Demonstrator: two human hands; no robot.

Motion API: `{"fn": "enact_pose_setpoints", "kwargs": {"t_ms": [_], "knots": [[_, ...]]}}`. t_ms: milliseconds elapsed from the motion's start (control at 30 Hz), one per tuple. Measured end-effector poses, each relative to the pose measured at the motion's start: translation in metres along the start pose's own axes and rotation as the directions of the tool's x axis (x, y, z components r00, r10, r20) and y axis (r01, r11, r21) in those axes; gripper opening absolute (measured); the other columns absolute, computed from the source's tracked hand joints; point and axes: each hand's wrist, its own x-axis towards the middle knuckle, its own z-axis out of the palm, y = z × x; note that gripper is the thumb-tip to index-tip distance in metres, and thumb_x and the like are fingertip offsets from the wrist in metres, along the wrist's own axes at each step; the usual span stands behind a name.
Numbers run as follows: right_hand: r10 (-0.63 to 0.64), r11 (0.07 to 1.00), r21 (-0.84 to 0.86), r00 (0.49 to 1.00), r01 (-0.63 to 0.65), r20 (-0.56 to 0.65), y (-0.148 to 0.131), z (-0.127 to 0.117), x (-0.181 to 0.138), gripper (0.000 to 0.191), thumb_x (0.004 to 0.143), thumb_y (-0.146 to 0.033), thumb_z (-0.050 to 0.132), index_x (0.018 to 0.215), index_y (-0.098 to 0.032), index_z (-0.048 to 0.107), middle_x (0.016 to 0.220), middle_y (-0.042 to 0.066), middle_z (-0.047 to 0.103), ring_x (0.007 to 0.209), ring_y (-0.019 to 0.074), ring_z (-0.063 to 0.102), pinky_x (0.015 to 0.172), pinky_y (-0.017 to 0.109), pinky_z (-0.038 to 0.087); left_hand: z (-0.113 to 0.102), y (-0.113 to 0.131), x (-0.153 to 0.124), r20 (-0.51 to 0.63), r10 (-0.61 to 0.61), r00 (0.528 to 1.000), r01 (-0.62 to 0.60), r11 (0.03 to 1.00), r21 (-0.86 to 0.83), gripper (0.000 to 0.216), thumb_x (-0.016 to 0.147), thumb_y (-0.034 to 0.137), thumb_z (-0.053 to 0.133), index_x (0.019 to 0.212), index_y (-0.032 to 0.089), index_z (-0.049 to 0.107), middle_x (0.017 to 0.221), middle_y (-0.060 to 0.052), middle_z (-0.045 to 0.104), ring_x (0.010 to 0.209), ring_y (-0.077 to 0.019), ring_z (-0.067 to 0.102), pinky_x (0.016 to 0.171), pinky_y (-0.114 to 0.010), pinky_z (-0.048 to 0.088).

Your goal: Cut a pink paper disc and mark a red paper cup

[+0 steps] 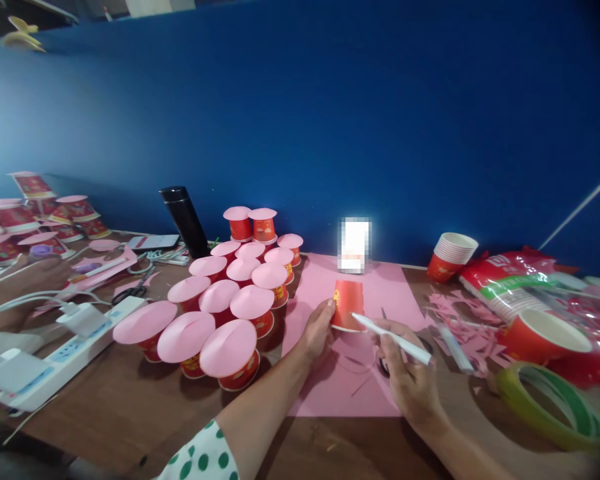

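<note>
A red paper cup (pixel 348 300) stands upside down over a sheet of pink paper (pixel 325 393), its white rim at the bottom. The thumb and fingers of my left hand (pixel 320 330) close on the cup's left side. In my right hand (pixel 410 373) is a slim white pen (pixel 405 341), its tip pointing at the cup's lower right; I cannot tell whether it touches. A pink paper circle (pixel 355 350) lies just below the cup. Dark scissors (pixel 383 365) are partly hidden behind my right hand.
Several upside-down cups with pink paper discs (pixel 230 353) stand to the left. Farther left are a power strip (pixel 70 353), a black flask (pixel 185 223) and another person's hand (pixel 35 283). At right are stacked cups (pixel 445 267), paper scraps (pixel 485 333) and a tape roll (pixel 510 387).
</note>
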Motion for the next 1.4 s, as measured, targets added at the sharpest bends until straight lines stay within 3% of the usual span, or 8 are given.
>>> {"fn": "enact_pose_setpoints", "kwargs": {"t_ms": [333, 800, 1200, 1400], "knots": [[0.047, 0.998, 0.031, 0.999, -0.046, -0.006, -0.0015, 0.0005, -0.0013, 0.022, 0.09, -0.035, 0.05, 0.102, -0.02, 0.061, 0.083, 0.005, 0.063, 0.055, 0.0114, 0.051, 0.051, 0.023, 0.046, -0.0008, 0.0006, 0.0, 0.012, -0.002, 1.0, 0.001, 1.0, 0.006, 0.033, 0.081, 0.042, 0.061, 0.1, 0.016, 0.063, 0.098, -0.009, 0.068, 0.1, -0.0235, 0.061, 0.09, -0.036, 0.046], [0.01, 1.0, 0.021, 1.0, -0.009, -0.013, -0.0007, 0.0007, -0.0026, 0.018, 0.091, -0.033, 0.049, 0.098, -0.02, 0.059, 0.069, 0.001, 0.057, 0.053, 0.0114, 0.049, 0.05, 0.023, 0.045, -0.0016, -0.0005, 0.0007, -0.012, -0.007, 1.0, 0.007, 1.0, 0.001, 0.032, 0.083, 0.042, 0.059, 0.101, 0.016, 0.063, 0.097, -0.009, 0.068, 0.1, -0.0229, 0.062, 0.09, -0.035, 0.047], [-0.021, 0.999, -0.042, 1.0, 0.02, -0.013, -0.0062, -0.0005, -0.0011, 0.02, 0.091, -0.033, 0.049, 0.098, -0.019, 0.061, 0.075, 0.003, 0.062, 0.061, 0.0139, 0.056, 0.059, 0.026, 0.049, -0.0025, -0.0019, 0.0033, -0.01, -0.021, 1.0, 0.021, 1.0, -0.005, 0.035, 0.08, 0.044, 0.061, 0.1, 0.015, 0.062, 0.098, -0.01, 0.068, 0.096, -0.0223, 0.063, 0.086, -0.033, 0.048], [0.015, 1.0, -0.013, 0.999, -0.016, -0.031, -0.0065, 0.0005, -0.0007, 0.021, 0.091, -0.035, 0.048, 0.094, -0.018, 0.06, 0.064, 0.0, 0.059, 0.054, 0.0125, 0.055, 0.053, 0.024, 0.048, -0.0055, -0.0036, 0.0055, -0.012, -0.024, 1.0, 0.024, 1.0, -0.002, 0.037, 0.08, 0.045, 0.061, 0.102, 0.016, 0.061, 0.096, -0.009, 0.068, 0.097, -0.0219, 0.063, 0.087, -0.034, 0.048]]}}
